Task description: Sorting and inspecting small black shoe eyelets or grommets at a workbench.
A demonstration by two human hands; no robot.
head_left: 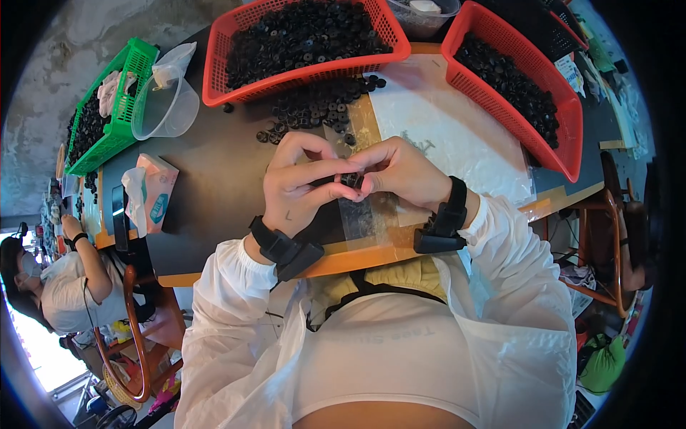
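Small black ring-shaped part [351, 179] is being held above the surface [214, 171], pinched between the fingertips of both hands just over a strip of clear tape [361, 214]. The left hand [296, 187] is being closed around it from the left, thumb and forefinger bent in; the right hand [404, 171] is being pressed against it from the right. Both grips are nearly shut on the part, which is mostly hidden by the fingers, so its exact shape cannot be told.

Judgement: the piece is being fitted or aligned. For a good result, both wrists are best kept low and steady, and pressure is best applied evenly through the fingertips so that the part is not tilted or dropped.

A loose heap of black parts [318, 107] is lying just beyond the hands, in front of a red basket [214, 71] filled with the same. A second red basket [572, 143] is standing to the right, a green basket [136, 71] and a clear measuring jug [168, 107] to the left.
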